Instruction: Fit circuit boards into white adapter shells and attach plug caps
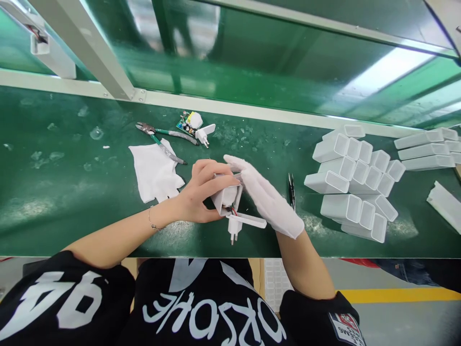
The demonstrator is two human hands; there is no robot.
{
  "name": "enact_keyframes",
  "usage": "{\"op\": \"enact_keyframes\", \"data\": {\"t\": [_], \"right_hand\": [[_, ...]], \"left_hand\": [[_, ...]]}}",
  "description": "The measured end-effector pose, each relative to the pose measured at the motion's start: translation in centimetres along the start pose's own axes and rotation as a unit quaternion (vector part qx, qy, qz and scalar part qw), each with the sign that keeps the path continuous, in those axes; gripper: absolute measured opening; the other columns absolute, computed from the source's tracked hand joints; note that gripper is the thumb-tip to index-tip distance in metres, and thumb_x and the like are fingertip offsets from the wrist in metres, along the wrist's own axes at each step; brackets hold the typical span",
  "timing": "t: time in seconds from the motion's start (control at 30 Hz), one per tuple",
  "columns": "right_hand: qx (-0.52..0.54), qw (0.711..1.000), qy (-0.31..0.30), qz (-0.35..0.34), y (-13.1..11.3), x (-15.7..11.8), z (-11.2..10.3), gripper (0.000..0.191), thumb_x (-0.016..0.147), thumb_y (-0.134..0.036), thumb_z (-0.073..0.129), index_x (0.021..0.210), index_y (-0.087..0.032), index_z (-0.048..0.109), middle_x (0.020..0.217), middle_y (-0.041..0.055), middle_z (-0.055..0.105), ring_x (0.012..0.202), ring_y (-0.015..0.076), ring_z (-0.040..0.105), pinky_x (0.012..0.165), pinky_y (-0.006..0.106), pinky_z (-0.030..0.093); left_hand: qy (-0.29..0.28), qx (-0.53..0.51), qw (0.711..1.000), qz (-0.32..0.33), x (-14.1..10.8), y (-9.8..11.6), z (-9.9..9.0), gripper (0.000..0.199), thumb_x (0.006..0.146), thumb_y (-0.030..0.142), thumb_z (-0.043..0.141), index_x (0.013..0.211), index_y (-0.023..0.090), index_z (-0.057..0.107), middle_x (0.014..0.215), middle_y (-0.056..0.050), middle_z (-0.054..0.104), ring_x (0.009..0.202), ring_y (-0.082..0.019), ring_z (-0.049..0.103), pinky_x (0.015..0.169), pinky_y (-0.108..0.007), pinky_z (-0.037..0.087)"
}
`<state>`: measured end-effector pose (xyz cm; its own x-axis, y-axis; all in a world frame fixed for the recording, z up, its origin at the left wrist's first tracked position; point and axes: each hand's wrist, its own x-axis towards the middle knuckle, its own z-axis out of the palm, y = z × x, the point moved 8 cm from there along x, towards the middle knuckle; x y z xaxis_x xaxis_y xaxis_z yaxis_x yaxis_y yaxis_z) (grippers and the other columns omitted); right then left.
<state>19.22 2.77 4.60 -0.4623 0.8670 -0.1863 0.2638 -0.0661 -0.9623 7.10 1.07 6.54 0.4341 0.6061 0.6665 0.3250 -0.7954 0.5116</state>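
My left hand (203, 190), bare with a thin bracelet at the wrist, is wrapped round a white plastic charger housing (218, 196). Its open end faces my body and shows a white part and a red wire inside. An end cap with a two-pin plug (236, 223) hangs at that opening, tilted to the right. My right hand (264, 194) wears a white glove. Its fingers stretch out flat along the housing's right side, seemingly touching it; the thumb is hidden.
Left of the housing lie a white glove (153, 170) and green-and-grey cutting pliers (167, 132). Behind are a circuit board (187, 122) and another plug cap (205, 133). Black tweezers (291, 190) lie right, before several white housings (338, 206). A metal post (86, 48) rises back left.
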Motion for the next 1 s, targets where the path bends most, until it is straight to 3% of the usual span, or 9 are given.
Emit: {"op": "enact_keyframes", "data": {"t": [0.1,0.2,0.33,0.6,0.73,0.83,0.9,0.93,1.0], "right_hand": [[0.006,0.999,0.042,0.029,-0.1,-0.2,-1.0,0.029,0.100,-0.044,0.046,0.100,-0.022,0.063,0.101,0.0024,0.067,0.091,0.0172,0.064,0.083,0.032,0.054],[-0.038,0.996,-0.001,0.080,0.2,-0.3,-0.8,0.023,0.090,-0.031,0.057,0.071,-0.019,0.057,0.075,-0.0011,0.062,0.072,0.0133,0.057,0.065,0.027,0.045],[-0.068,0.991,-0.042,0.107,0.5,-0.5,-0.2,0.013,0.082,-0.023,0.057,0.071,-0.019,0.061,0.070,-0.0017,0.064,0.064,0.0122,0.053,0.059,0.026,0.040],[-0.217,0.975,0.053,-0.009,-0.6,0.0,-0.3,0.019,0.079,-0.018,0.053,0.060,-0.019,0.055,0.061,-0.0013,0.059,0.057,0.0110,0.046,0.055,0.027,0.035],[-0.175,0.972,0.153,-0.044,-1.2,-0.4,-2.0,0.022,0.082,-0.019,0.053,0.061,-0.021,0.052,0.064,-0.0009,0.060,0.060,0.0122,0.051,0.058,0.027,0.042],[-0.062,0.975,0.200,-0.069,-1.4,-0.8,-3.4,0.021,0.089,-0.021,0.049,0.068,-0.023,0.052,0.073,-0.0002,0.059,0.071,0.0140,0.057,0.067,0.028,0.049],[0.031,0.984,0.166,-0.058,-1.1,-0.6,-3.2,0.007,0.091,-0.024,0.051,0.087,-0.025,0.057,0.097,0.0016,0.064,0.091,0.0161,0.064,0.076,0.029,0.055],[0.065,0.988,0.135,-0.039,-0.8,-0.3,-2.7,0.011,0.090,-0.026,0.055,0.100,-0.027,0.057,0.113,0.0028,0.064,0.104,0.0177,0.064,0.082,0.031,0.057],[0.093,0.994,0.057,0.021,0.1,0.1,-1.0,0.040,0.087,-0.030,0.061,0.125,-0.029,0.049,0.137,0.0051,0.057,0.122,0.0208,0.060,0.093,0.035,0.057]], "left_hand": [[0.023,0.026,0.999,-0.021,-0.1,-0.5,-0.4,0.048,0.084,0.036,0.069,0.127,0.030,0.048,0.107,-0.009,0.056,0.099,-0.026,0.055,0.087,-0.045,0.045],[0.021,0.034,0.998,-0.044,-0.3,-1.0,-0.5,0.052,0.081,0.039,0.072,0.127,0.030,0.049,0.107,-0.008,0.054,0.096,-0.025,0.055,0.084,-0.044,0.045],[0.022,0.041,0.998,-0.051,-0.5,-1.1,-0.4,0.051,0.080,0.036,0.074,0.126,0.030,0.052,0.108,-0.008,0.054,0.097,-0.025,0.055,0.083,-0.043,0.043],[0.002,0.065,0.997,-0.038,-0.1,-0.9,-0.1,0.048,0.080,0.026,0.067,0.125,0.027,0.050,0.106,-0.009,0.053,0.099,-0.026,0.053,0.080,-0.042,0.039],[-0.031,0.060,0.997,-0.048,-0.2,-0.8,0.3,0.050,0.081,0.032,0.069,0.126,0.027,0.048,0.106,-0.008,0.053,0.095,-0.025,0.054,0.080,-0.040,0.039],[-0.044,0.029,0.997,-0.052,-0.4,-0.6,0.5,0.049,0.083,0.037,0.069,0.126,0.026,0.048,0.106,-0.008,0.055,0.095,-0.025,0.056,0.081,-0.040,0.040],[-0.050,0.007,0.997,-0.064,-0.6,-0.7,0.7,0.049,0.084,0.035,0.068,0.128,0.025,0.048,0.110,-0.010,0.058,0.098,-0.026,0.058,0.082,-0.040,0.040],[-0.056,-0.003,0.996,-0.073,-0.6,-0.9,0.8,0.050,0.084,0.035,0.067,0.129,0.024,0.048,0.112,-0.011,0.059,0.101,-0.026,0.059,0.083,-0.040,0.040],[-0.069,-0.016,0.994,-0.083,-0.7,-1.2,1.0,0.051,0.086,0.037,0.066,0.132,0.023,0.047,0.117,-0.012,0.062,0.104,-0.027,0.060,0.086,-0.041,0.041]]}}
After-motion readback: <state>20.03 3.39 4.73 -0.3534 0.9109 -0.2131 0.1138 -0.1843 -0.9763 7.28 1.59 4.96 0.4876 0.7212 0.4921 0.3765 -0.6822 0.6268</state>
